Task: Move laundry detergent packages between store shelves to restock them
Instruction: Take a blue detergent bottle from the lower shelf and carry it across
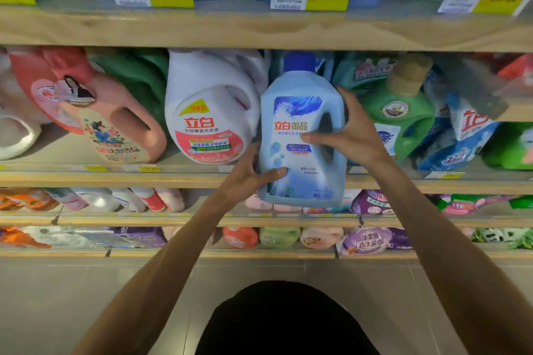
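A light-blue detergent bottle [297,112] with a dark blue cap stands upright in front of the middle wooden shelf [178,179], its base hanging below the shelf's front edge. My left hand [248,174] grips its lower left corner, thumb across the label. My right hand [350,132] wraps the handle side at mid height. A white bottle [210,106] stands just left of it and a green bottle [401,112] with a tan cap just right.
Pink bottles [115,121] lean at the left of the middle shelf; blue bags [464,138] lie at its right. The top shelf [259,29] carries blue jugs and price tags. Two lower shelves hold small pouches. Grey floor lies below.
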